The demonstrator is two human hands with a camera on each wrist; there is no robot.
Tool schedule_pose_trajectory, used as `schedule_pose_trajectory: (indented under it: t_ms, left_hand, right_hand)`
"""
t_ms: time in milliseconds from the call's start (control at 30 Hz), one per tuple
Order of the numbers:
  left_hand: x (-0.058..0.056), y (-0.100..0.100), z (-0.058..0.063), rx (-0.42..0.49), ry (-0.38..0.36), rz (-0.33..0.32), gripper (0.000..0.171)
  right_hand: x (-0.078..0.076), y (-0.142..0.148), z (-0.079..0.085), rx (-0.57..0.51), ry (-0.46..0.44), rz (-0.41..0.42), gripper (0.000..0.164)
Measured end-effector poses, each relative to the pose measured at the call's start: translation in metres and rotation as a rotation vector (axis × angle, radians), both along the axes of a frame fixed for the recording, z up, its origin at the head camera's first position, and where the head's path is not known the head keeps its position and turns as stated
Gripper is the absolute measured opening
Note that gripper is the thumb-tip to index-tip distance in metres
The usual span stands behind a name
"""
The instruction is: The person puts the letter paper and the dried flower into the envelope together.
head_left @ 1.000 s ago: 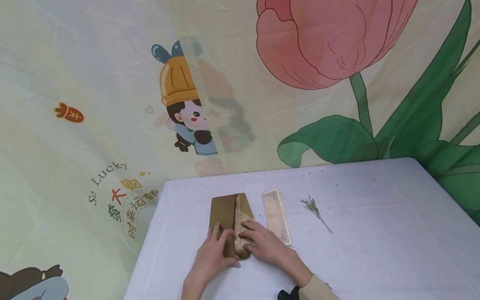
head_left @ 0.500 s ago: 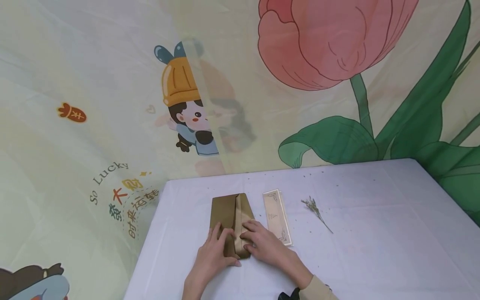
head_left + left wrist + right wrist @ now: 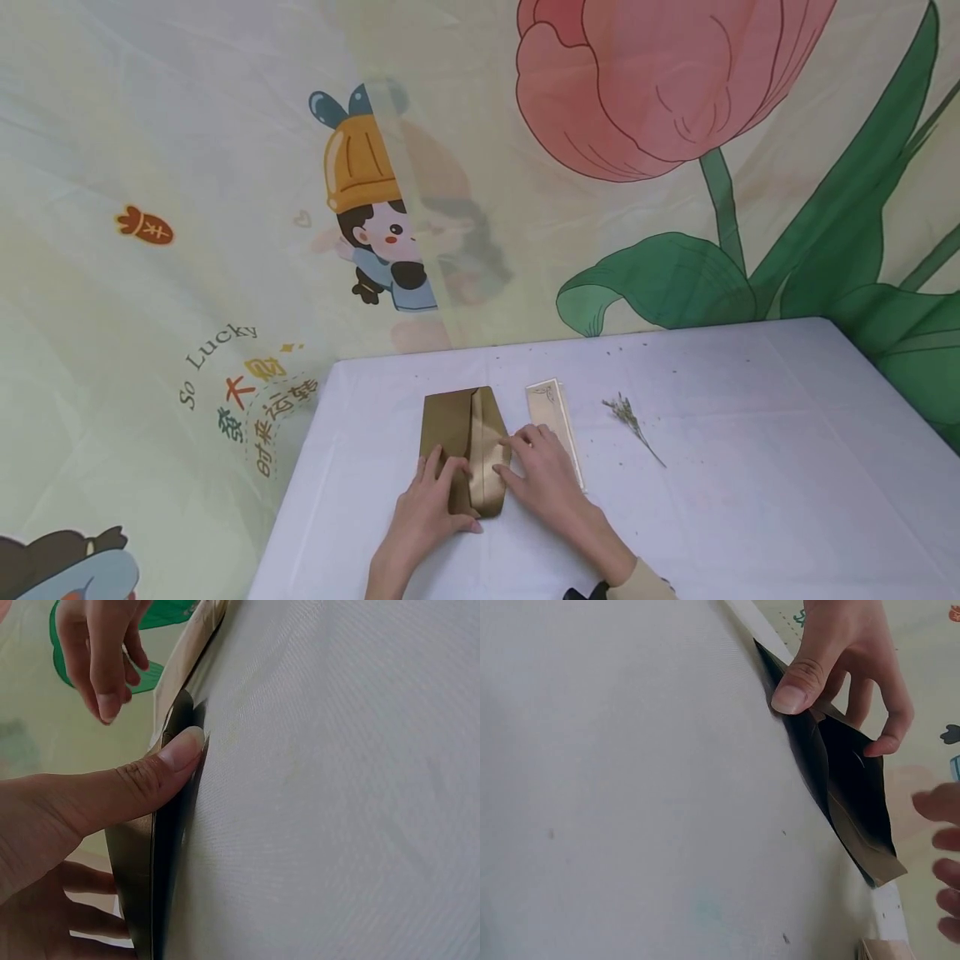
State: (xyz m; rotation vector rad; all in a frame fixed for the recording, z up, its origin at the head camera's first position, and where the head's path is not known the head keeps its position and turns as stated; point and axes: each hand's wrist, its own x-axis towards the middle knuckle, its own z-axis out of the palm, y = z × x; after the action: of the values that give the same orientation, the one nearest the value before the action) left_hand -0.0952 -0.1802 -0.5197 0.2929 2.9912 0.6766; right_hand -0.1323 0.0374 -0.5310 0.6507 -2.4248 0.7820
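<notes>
Envelope (image 3: 448, 421), long axis pointing away from the person, lies on the table (image 3: 705, 517), near end gripped by the left hand (image 3: 429, 502); the empty right hand (image 3: 551, 479) hovers just beside its right edge.

Behind the bare right hand (image 3: 546, 475), a plain beige fabric sleeve (image 3: 642, 583) shows, a small black piece (image 3: 596, 592) beside it.

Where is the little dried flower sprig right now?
In the head view, the dried sprig lies on the white table, right of the cream card and the right hand.
</notes>
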Motion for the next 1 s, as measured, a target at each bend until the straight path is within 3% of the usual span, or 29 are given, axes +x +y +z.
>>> schedule_pose_trajectory:
  t_ms: [200,433,667,800,1000]
  left_hand:
    - [0.0,0.0,-0.001,0.01,0.005,-0.003,0.076]
    - [0.0,0.0,-0.001,0.011,0.014,-0.002,0.076]
    - [0.002,-0.001,0.0,0.02,0.004,0.007,0.076]
    - [0.002,-0.001,0.001,0.021,0.001,0.007,0.076]
    - [0.002,-0.001,0.001,0.022,0.008,0.004,0.077]
  right_hand:
    - [0.0,0.009,-0.001,-0.074,0.017,-0.232,0.049]
    - [0.001,0.018,-0.002,-0.049,-0.105,-0.407,0.067]
    - [0.003,0.022,-0.002,0.023,-0.287,-0.45,0.085]
    - [0.005,0.021,-0.004,0.072,-0.319,-0.457,0.094]
    - [0.005,0.019,-0.004,0.102,-0.34,-0.468,0.091]
